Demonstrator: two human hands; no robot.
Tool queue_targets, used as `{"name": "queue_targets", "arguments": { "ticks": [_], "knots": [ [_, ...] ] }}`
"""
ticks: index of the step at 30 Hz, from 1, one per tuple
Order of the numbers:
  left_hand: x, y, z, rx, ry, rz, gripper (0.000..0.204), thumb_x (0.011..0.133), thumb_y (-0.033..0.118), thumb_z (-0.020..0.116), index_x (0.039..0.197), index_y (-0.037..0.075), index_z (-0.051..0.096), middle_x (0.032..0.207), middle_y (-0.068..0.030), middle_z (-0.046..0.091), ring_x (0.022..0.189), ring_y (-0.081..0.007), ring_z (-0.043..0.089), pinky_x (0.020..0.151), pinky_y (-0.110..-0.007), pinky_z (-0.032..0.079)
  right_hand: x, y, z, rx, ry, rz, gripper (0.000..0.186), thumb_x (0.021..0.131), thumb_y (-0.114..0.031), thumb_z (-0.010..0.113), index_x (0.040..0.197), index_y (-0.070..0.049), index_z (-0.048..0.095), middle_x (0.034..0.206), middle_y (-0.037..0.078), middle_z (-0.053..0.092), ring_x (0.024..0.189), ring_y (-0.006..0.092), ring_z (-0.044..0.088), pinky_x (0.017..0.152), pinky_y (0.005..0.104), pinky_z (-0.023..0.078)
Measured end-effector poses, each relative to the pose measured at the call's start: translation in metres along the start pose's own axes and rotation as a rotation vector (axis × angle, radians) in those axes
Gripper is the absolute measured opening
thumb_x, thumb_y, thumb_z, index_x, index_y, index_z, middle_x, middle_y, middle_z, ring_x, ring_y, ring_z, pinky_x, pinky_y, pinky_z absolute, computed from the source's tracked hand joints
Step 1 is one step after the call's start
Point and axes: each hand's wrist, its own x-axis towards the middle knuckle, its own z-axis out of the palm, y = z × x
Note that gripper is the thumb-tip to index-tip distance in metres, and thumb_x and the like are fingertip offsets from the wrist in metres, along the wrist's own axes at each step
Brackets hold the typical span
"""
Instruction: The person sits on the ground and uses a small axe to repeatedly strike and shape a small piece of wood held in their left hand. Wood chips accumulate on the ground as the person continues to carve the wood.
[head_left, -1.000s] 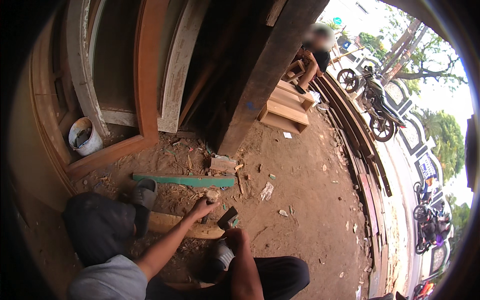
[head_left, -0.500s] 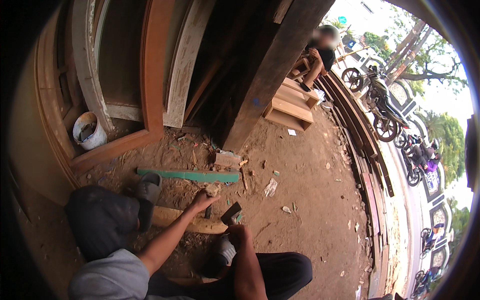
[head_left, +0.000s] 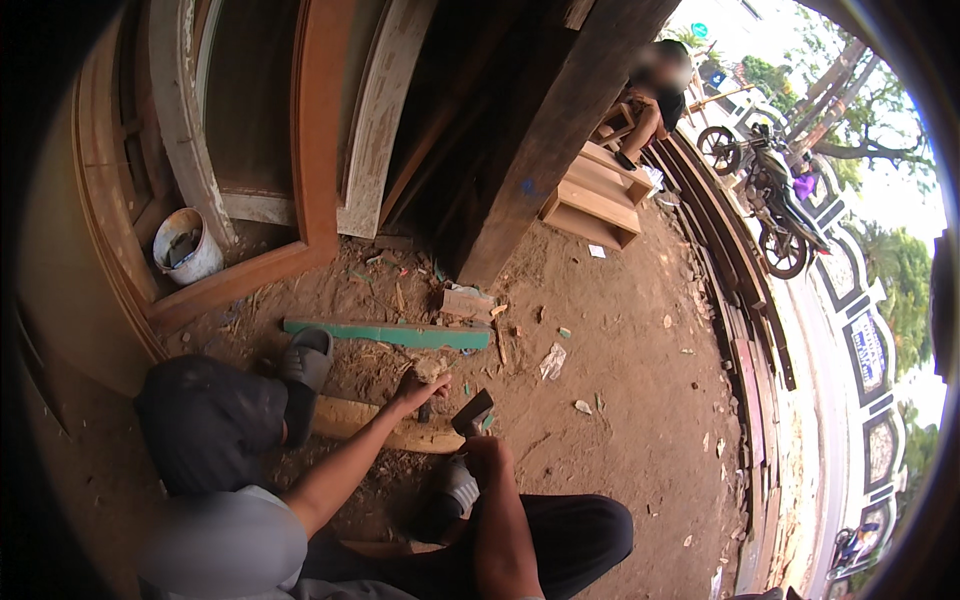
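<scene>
My left hand is closed around an upright piece with a pale, rough top. Its dark lower end shows under the fingers, by a light wooden beam on the ground. To the right, my right hand grips a hatchet by its handle, mostly hidden by the fist. The dark flat hatchet head points up beside the beam's right end, apart from my left hand. A green-painted plank lies just beyond the beam. My sandalled feet are set on either side of the beam.
Wooden frames lean at the left, near a white bucket. A thick dark post rises behind. Further off stand a wooden shelf unit and a seated person. Long boards line the road, with a parked motorbike beyond.
The whole view has shifted slightly, so things sit a little further right and higher. Both hands keep their grips. On the road, a rider in purple has moved behind the parked motorbike.
</scene>
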Motion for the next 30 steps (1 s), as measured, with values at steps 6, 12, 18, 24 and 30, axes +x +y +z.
{"name": "queue_targets", "arguments": {
  "ticks": [6, 12, 18, 24, 30],
  "knots": [
    [-0.006, 0.015, 0.010, 0.258, 0.063, -0.045, 0.027, 0.078, 0.029, 0.063, 0.081, 0.003, 0.057, 0.069, -0.0035, 0.058, 0.057, -0.0136, 0.055, 0.052, -0.030, 0.044, -0.012, -0.011, -0.008, 0.039, -0.011, 0.027, 0.029, 0.068, -0.010, 0.056, 0.088, -0.028, 0.067, 0.089, 0.004, 0.064, 0.083, 0.0217, 0.062, 0.071, 0.0324, 0.050],
    [-0.003, 0.018, 0.041, 0.210, 0.045, 0.108, 0.029, 0.078, 0.029, 0.062, 0.085, 0.002, 0.056, 0.076, -0.0045, 0.059, 0.069, -0.0170, 0.056, 0.062, -0.032, 0.044, -0.011, 0.004, 0.000, 0.008, 0.107, 0.015, 0.027, 0.068, -0.011, 0.057, 0.088, -0.026, 0.067, 0.089, 0.004, 0.064, 0.083, 0.0229, 0.062, 0.070, 0.0325, 0.051],
    [-0.007, -0.018, 0.032, 0.387, 0.044, 0.255, 0.033, 0.082, 0.033, 0.056, 0.093, 0.001, 0.055, 0.083, -0.0061, 0.059, 0.075, -0.0163, 0.054, 0.067, -0.032, 0.044, -0.017, -0.017, -0.012, 0.025, 0.105, 0.034, 0.024, 0.068, -0.012, 0.058, 0.084, -0.026, 0.068, 0.087, 0.003, 0.064, 0.084, 0.0220, 0.062, 0.071, 0.0326, 0.050],
    [-0.004, -0.006, 0.028, 0.368, -0.090, 0.007, 0.030, 0.082, 0.031, 0.057, 0.087, 0.002, 0.055, 0.077, -0.0052, 0.057, 0.068, -0.0144, 0.053, 0.061, -0.032, 0.043, -0.023, -0.017, -0.003, 0.027, 0.125, 0.097, 0.019, 0.069, -0.013, 0.059, 0.080, -0.025, 0.068, 0.086, 0.001, 0.065, 0.082, 0.0199, 0.062, 0.069, 0.0326, 0.051],
    [-0.004, -0.003, 0.035, 0.243, -0.005, 0.012, 0.035, 0.080, 0.035, 0.058, 0.078, 0.000, 0.054, 0.069, -0.0053, 0.055, 0.056, -0.0129, 0.050, 0.052, -0.031, 0.040, -0.021, -0.008, -0.005, -0.141, 0.188, 0.069, 0.015, 0.071, -0.015, 0.058, 0.079, -0.025, 0.067, 0.084, 0.002, 0.065, 0.079, 0.0204, 0.063, 0.066, 0.0317, 0.052]
  ]
}}
